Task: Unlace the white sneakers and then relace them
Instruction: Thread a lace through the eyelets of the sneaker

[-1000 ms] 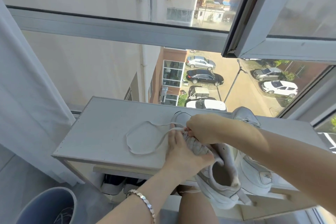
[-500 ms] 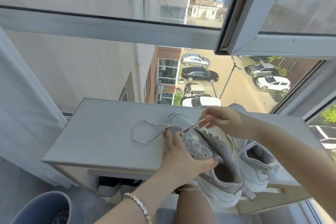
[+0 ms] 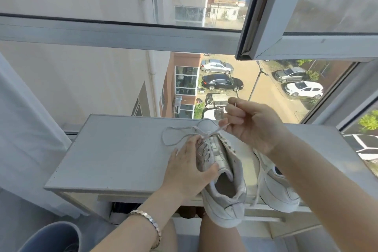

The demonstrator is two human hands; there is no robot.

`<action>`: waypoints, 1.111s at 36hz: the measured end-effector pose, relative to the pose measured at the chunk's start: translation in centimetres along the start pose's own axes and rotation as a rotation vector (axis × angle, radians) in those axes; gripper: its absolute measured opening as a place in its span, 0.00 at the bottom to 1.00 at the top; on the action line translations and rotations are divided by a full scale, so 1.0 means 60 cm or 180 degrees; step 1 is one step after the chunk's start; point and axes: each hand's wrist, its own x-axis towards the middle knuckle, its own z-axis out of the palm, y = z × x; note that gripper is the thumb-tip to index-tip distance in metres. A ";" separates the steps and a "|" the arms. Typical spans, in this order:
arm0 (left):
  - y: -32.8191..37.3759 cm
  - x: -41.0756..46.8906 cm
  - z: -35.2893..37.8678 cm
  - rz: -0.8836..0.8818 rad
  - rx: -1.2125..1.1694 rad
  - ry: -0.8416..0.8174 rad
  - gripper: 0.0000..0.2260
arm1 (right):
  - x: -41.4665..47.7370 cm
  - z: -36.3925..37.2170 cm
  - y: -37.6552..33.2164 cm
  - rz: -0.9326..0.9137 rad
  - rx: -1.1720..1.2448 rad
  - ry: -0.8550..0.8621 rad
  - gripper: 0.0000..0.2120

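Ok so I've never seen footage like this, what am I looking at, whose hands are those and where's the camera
There is no machine here: a person wears one wide-angle camera on the head, looking down at their own bare hands, so all pictures come from that view. The left hand, bracelet on its wrist, grips a white sneaker resting partly on a white shelf top by a window. The right hand pinches one end of the lace and holds it raised; the rest lies in a loop on the shelf top. A second sneaker lies beside the first, under the right forearm.
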 end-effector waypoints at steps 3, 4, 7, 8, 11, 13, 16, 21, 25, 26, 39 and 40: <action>-0.001 -0.001 -0.006 -0.0013 -0.0029 -0.0092 0.38 | -0.029 -0.006 -0.066 -0.0310 -0.0446 0.0267 0.04; -0.002 -0.001 -0.006 -0.0030 -0.0066 -0.0117 0.38 | -0.037 -0.012 -0.088 -0.0395 -0.0715 0.0469 0.06; 0.001 0.000 -0.004 -0.0051 -0.0135 -0.0178 0.34 | -0.044 -0.032 -0.123 -0.0357 -0.2362 0.1212 0.14; 0.003 0.000 -0.003 -0.0071 -0.0164 -0.0215 0.33 | -0.041 -0.037 -0.121 -0.0176 -0.3139 0.1379 0.14; 0.012 -0.001 -0.001 -0.0186 -0.0253 -0.0359 0.33 | -0.029 -0.048 -0.082 0.0233 -0.5337 0.1285 0.08; 0.016 0.000 0.001 -0.0263 -0.0252 -0.0345 0.32 | -0.020 -0.046 -0.039 -0.0154 -0.5891 0.0841 0.10; 0.018 0.000 0.004 -0.0288 -0.0369 -0.0178 0.29 | -0.001 -0.032 0.016 -0.0582 -0.5959 0.0492 0.12; 0.018 -0.013 -0.006 -0.0354 -0.0545 0.0103 0.23 | 0.030 -0.026 0.057 -0.0091 -0.6304 0.0259 0.17; 0.013 -0.019 -0.019 -0.0409 -0.0551 0.0318 0.22 | 0.044 -0.022 0.075 -0.0369 -0.6367 0.0306 0.13; 0.011 -0.019 -0.021 -0.0423 -0.0533 0.0376 0.22 | 0.044 -0.016 0.080 -0.0400 -0.6271 0.0244 0.13; -0.002 -0.017 -0.037 -0.0723 -0.0699 0.0790 0.22 | -0.033 0.008 0.041 -0.0823 -0.1760 -0.0273 0.11; -0.002 -0.016 -0.036 -0.0717 -0.0673 0.0797 0.22 | -0.039 0.007 0.029 -0.0867 -0.1512 -0.0221 0.10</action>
